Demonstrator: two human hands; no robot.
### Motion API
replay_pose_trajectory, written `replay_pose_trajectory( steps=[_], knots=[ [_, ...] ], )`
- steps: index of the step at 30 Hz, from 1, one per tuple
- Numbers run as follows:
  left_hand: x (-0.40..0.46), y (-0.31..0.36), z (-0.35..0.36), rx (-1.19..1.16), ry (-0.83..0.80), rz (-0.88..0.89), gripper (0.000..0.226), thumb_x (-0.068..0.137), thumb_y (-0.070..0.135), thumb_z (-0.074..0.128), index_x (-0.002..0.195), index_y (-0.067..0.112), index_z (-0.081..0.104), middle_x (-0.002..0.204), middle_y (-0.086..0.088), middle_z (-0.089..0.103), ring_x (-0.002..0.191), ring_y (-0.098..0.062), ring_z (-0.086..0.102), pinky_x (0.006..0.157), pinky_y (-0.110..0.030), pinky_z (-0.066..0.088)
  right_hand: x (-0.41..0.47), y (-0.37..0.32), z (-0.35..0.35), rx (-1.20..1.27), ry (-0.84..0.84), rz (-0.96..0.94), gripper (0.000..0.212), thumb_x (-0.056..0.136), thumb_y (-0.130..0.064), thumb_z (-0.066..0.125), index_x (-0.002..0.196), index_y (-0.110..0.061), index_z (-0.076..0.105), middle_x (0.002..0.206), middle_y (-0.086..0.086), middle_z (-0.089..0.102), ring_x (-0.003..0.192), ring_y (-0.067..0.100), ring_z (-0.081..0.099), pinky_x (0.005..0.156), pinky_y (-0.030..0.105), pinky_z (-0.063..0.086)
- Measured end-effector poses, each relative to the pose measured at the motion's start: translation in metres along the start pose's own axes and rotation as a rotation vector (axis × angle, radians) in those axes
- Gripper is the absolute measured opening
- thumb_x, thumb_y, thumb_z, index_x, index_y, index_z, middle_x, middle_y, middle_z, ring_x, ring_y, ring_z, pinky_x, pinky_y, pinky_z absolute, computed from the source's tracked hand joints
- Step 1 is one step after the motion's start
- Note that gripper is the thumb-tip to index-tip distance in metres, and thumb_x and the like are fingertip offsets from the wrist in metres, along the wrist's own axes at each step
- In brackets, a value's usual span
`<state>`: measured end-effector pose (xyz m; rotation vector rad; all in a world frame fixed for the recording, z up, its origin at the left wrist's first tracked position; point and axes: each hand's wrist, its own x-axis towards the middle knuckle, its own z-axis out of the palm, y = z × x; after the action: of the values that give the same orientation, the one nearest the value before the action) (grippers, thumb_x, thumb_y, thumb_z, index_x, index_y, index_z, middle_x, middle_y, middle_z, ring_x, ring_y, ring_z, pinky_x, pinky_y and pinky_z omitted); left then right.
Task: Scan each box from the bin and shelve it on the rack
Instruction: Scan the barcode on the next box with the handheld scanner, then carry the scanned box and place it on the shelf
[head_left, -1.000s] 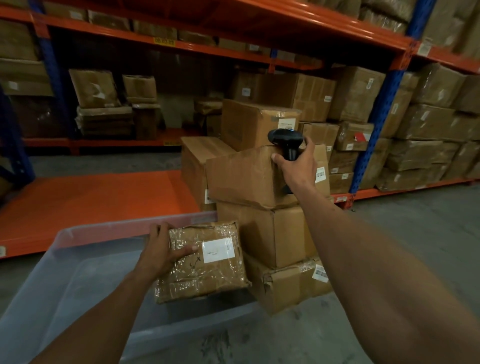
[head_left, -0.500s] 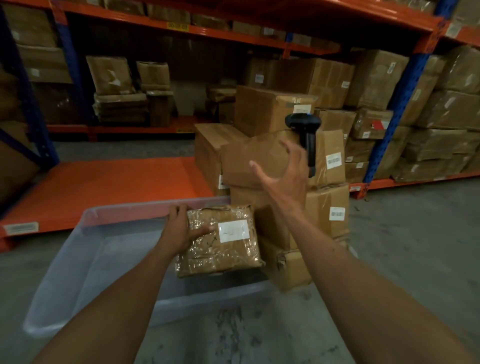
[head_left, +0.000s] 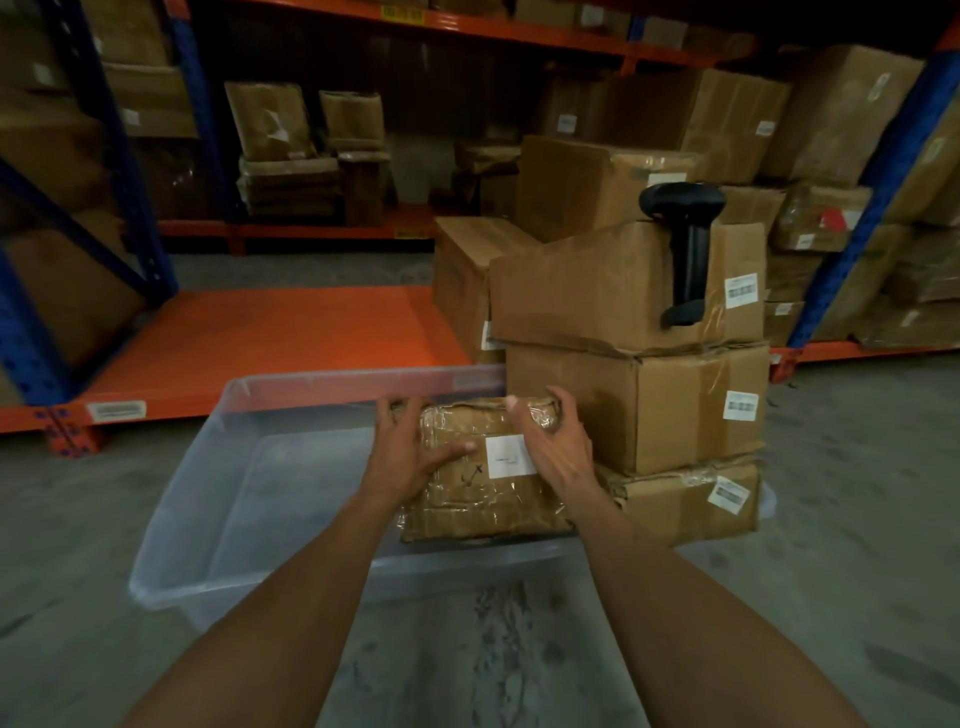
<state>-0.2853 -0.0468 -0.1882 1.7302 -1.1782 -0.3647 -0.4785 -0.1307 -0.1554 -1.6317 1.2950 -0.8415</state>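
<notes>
A small brown box (head_left: 485, 499) wrapped in clear tape, with a white label on top, is held over the right end of the clear plastic bin (head_left: 218, 499). My left hand (head_left: 410, 452) grips its left side and my right hand (head_left: 553, 447) grips its right side. The black handheld scanner (head_left: 685, 249) hangs over the top front edge of the stack of cardboard boxes (head_left: 634, 405) just right of the bin, with no hand on it. The orange rack shelf (head_left: 270, 338) lies low behind the bin.
Blue uprights (head_left: 878, 208) and orange beams frame the rack. More cardboard boxes (head_left: 737, 119) fill the shelf at the right and back. The bin's inside shows no other boxes. Grey concrete floor (head_left: 857, 519) lies around me.
My right hand let go of the scanner, leaving it hooked on the top box of the stack, and came down onto the right side of the small box. The box stays over the bin.
</notes>
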Motion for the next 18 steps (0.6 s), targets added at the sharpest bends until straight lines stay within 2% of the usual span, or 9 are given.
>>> replay_pose_trajectory(
  steps=[3, 6, 8, 10, 12, 13, 15, 18],
  knots=[
    [-0.004, -0.005, 0.005, -0.066, 0.084, -0.045, 0.063, 0.065, 0.079, 0.067, 0.117, 0.046, 0.053, 0.139, 0.001, 0.032, 0.117, -0.021, 0.045, 0.100, -0.039, 0.044, 0.003, 0.004, 0.004, 0.050, -0.005, -0.011, 0.061, 0.077, -0.071, 0.076, 0.123, -0.055, 0.039, 0.137, 0.012, 0.054, 0.121, 0.031, 0.056, 0.104, 0.051, 0.049],
    [-0.002, -0.007, 0.009, -0.079, 0.101, -0.041, 0.059, 0.069, 0.080, 0.063, 0.118, 0.048, 0.053, 0.126, 0.003, 0.040, 0.107, -0.015, 0.049, 0.091, -0.033, 0.044, 0.011, 0.008, 0.001, 0.052, -0.011, -0.014, 0.066, 0.069, -0.071, 0.083, 0.119, -0.055, 0.044, 0.134, 0.007, 0.054, 0.119, 0.029, 0.058, 0.103, 0.051, 0.050],
    [0.001, -0.008, 0.009, -0.093, 0.132, -0.051, 0.064, 0.070, 0.077, 0.067, 0.123, 0.046, 0.050, 0.127, 0.003, 0.043, 0.106, -0.016, 0.052, 0.092, -0.035, 0.048, 0.021, 0.009, 0.000, 0.060, -0.052, 0.009, 0.064, 0.066, -0.067, 0.087, 0.116, -0.051, 0.049, 0.132, 0.008, 0.053, 0.115, 0.028, 0.060, 0.101, 0.052, 0.053],
    [0.005, -0.008, 0.009, -0.167, 0.154, -0.113, 0.079, 0.069, 0.077, 0.070, 0.134, 0.043, 0.041, 0.132, -0.006, 0.049, 0.109, -0.028, 0.058, 0.095, -0.047, 0.053, 0.029, 0.008, 0.003, 0.114, -0.079, 0.029, 0.058, 0.066, -0.064, 0.088, 0.109, -0.047, 0.052, 0.128, 0.008, 0.056, 0.108, 0.026, 0.063, 0.093, 0.048, 0.057],
    [0.008, -0.007, 0.010, -0.248, 0.181, -0.219, 0.098, 0.064, 0.088, 0.061, 0.141, 0.034, 0.035, 0.134, -0.015, 0.054, 0.116, -0.035, 0.058, 0.098, -0.057, 0.050, 0.034, 0.009, 0.006, 0.199, -0.089, 0.045, 0.052, 0.070, -0.067, 0.083, 0.107, -0.043, 0.055, 0.121, 0.008, 0.064, 0.103, 0.025, 0.068, 0.090, 0.046, 0.057],
    [0.010, -0.006, 0.010, -0.263, 0.189, -0.259, 0.102, 0.063, 0.093, 0.056, 0.141, 0.030, 0.038, 0.133, -0.013, 0.056, 0.117, -0.033, 0.058, 0.100, -0.056, 0.049, 0.036, 0.010, 0.008, 0.217, -0.087, 0.047, 0.050, 0.073, -0.071, 0.079, 0.107, -0.041, 0.056, 0.118, 0.007, 0.067, 0.103, 0.025, 0.068, 0.094, 0.048, 0.055],
    [0.015, -0.004, 0.010, -0.279, 0.187, -0.324, 0.095, 0.065, 0.094, 0.051, 0.134, 0.029, 0.049, 0.129, -0.009, 0.061, 0.116, -0.030, 0.060, 0.102, -0.051, 0.047, 0.038, 0.012, 0.009, 0.207, -0.086, 0.062, 0.053, 0.077, -0.076, 0.073, 0.112, -0.040, 0.058, 0.122, 0.005, 0.067, 0.109, 0.027, 0.066, 0.103, 0.053, 0.050],
    [0.014, -0.003, 0.012, -0.290, 0.207, -0.397, 0.075, 0.073, 0.082, 0.059, 0.134, 0.039, 0.050, 0.134, -0.005, 0.059, 0.121, -0.028, 0.055, 0.100, -0.041, 0.043, 0.037, 0.011, 0.009, 0.155, -0.099, 0.092, 0.076, 0.074, -0.077, 0.073, 0.138, -0.043, 0.051, 0.141, 0.007, 0.057, 0.124, 0.031, 0.059, 0.110, 0.055, 0.045]
  ],
)
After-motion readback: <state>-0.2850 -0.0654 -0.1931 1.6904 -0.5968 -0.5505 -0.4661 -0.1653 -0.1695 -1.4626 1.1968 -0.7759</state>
